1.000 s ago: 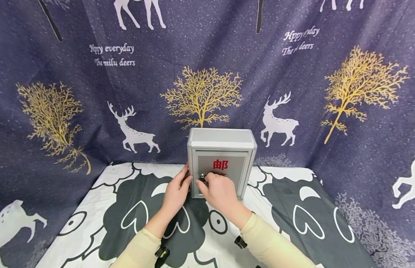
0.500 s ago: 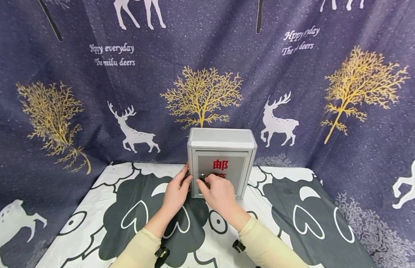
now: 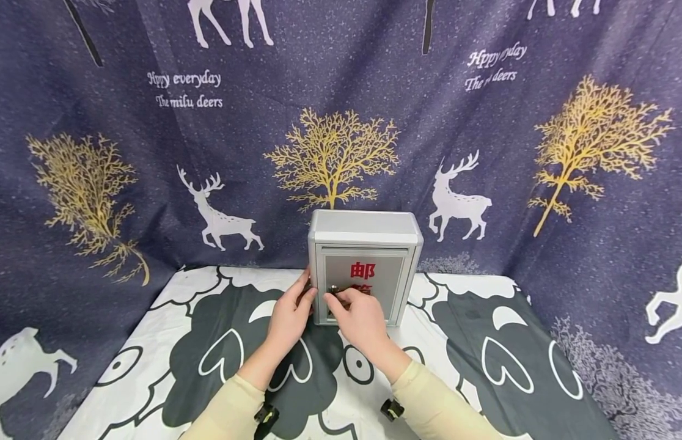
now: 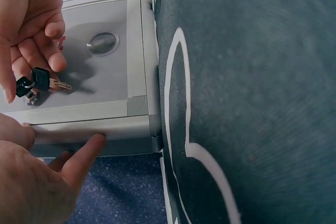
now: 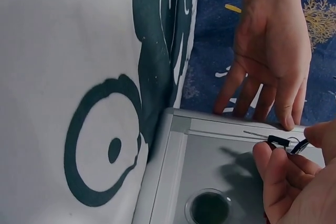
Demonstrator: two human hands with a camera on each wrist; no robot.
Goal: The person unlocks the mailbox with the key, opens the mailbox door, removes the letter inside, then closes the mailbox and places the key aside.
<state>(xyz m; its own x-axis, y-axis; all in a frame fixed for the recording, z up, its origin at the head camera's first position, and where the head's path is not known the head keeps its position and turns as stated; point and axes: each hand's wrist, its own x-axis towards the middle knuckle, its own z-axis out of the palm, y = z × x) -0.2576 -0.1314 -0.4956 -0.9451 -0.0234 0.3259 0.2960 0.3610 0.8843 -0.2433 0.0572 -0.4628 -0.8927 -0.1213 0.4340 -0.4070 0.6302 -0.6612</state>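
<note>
A silver-grey mailbox (image 3: 368, 226) with red characters on its front stands upright on the cloth. Its small lock (image 4: 31, 98) sits near the left edge of the door. My right hand (image 3: 363, 315) pinches a black-headed key (image 4: 23, 86) at this lock, between thumb and forefinger. From the same ring dangles a second black-headed key (image 4: 42, 79), its metal blade sticking out. My left hand (image 3: 288, 315) rests against the box's left side, fingers straight along it and thumb on the front edge. How deep the held key sits is hidden.
Below is a white and dark-green patterned cloth (image 3: 209, 366). Behind the box hangs a dark blue curtain (image 3: 341, 73) with deer and trees. A round window (image 4: 103, 43) is set low in the door. Black straps (image 3: 393, 409) circle both wrists.
My right hand has turned slightly and its forearm has shifted a little left, uncovering more of the lower red character. The left hand and the mailbox stay in place.
</note>
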